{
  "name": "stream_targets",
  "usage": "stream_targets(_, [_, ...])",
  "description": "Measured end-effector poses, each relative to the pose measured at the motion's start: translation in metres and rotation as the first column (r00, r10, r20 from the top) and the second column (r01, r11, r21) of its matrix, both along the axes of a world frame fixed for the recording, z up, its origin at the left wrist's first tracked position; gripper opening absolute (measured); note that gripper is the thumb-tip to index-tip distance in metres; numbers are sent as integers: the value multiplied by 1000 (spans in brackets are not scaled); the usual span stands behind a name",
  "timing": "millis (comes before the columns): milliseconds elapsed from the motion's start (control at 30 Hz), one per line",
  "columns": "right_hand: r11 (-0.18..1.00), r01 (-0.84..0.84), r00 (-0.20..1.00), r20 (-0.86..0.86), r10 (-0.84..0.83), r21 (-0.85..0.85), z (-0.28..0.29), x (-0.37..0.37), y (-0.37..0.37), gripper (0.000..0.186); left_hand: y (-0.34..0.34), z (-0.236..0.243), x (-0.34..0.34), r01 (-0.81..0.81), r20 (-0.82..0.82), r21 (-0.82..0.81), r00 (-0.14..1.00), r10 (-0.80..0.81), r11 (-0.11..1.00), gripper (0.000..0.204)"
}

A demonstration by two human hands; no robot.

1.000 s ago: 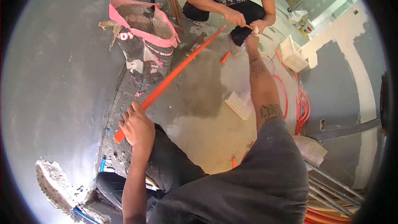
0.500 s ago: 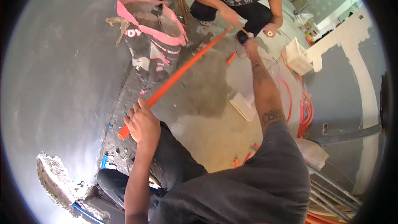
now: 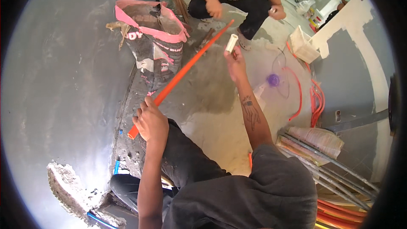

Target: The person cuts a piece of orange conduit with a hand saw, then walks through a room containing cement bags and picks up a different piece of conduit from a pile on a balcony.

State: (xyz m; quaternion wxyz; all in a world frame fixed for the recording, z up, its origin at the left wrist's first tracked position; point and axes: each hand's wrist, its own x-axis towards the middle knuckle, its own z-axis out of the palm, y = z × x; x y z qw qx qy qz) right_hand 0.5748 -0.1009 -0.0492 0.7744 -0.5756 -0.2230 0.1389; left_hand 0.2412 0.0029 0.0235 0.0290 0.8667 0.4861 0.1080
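My left hand (image 3: 150, 121) is wrapped round a long orange pipe (image 3: 182, 77) close to its near end. The pipe slants up and away to the right, its far end free in front of the crouching person. My right hand (image 3: 235, 62), arm stretched forward, pinches a short cream-coloured plastic tube (image 3: 231, 43) with an open end showing. It is held upright, just right of the pipe's far end and apart from it. Across from me, the person's closed left hand (image 3: 277, 12) has something small in it, too small to name. Their right hand (image 3: 214, 8) hangs over their knee.
Behind the pipe, a pink-rimmed bag (image 3: 146, 38) stands by the grey wall (image 3: 63, 72). To the right lie a purple round object (image 3: 273, 80), red hoses (image 3: 316, 104) and a white bin (image 3: 303, 46). Metal poles (image 3: 330, 169) lie beside my right shoulder. Broken plaster (image 3: 68, 186) shows lower left.
My right hand has come back from the other person's hands, and the cream tube now shows in it. The other person's right hand has withdrawn. My left hand keeps its hold on the pipe.
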Motion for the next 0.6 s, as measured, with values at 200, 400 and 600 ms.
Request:
stream_targets(200, [997,-25,997,81,19,71,28,-23,-10,37,-5,6,3,-3,-2,21,1000,3,1000,16])
stream_targets(400, [922,-133,844,-446,297,364,-25,-23,-24,30,-5,3,0,16,-2,41,1000,-16,999,15])
stream_targets(600, [941,-156,622,-710,330,301,-142,-31,-32,29,-8,5,4,19,-2,38,1000,-18,999,17])
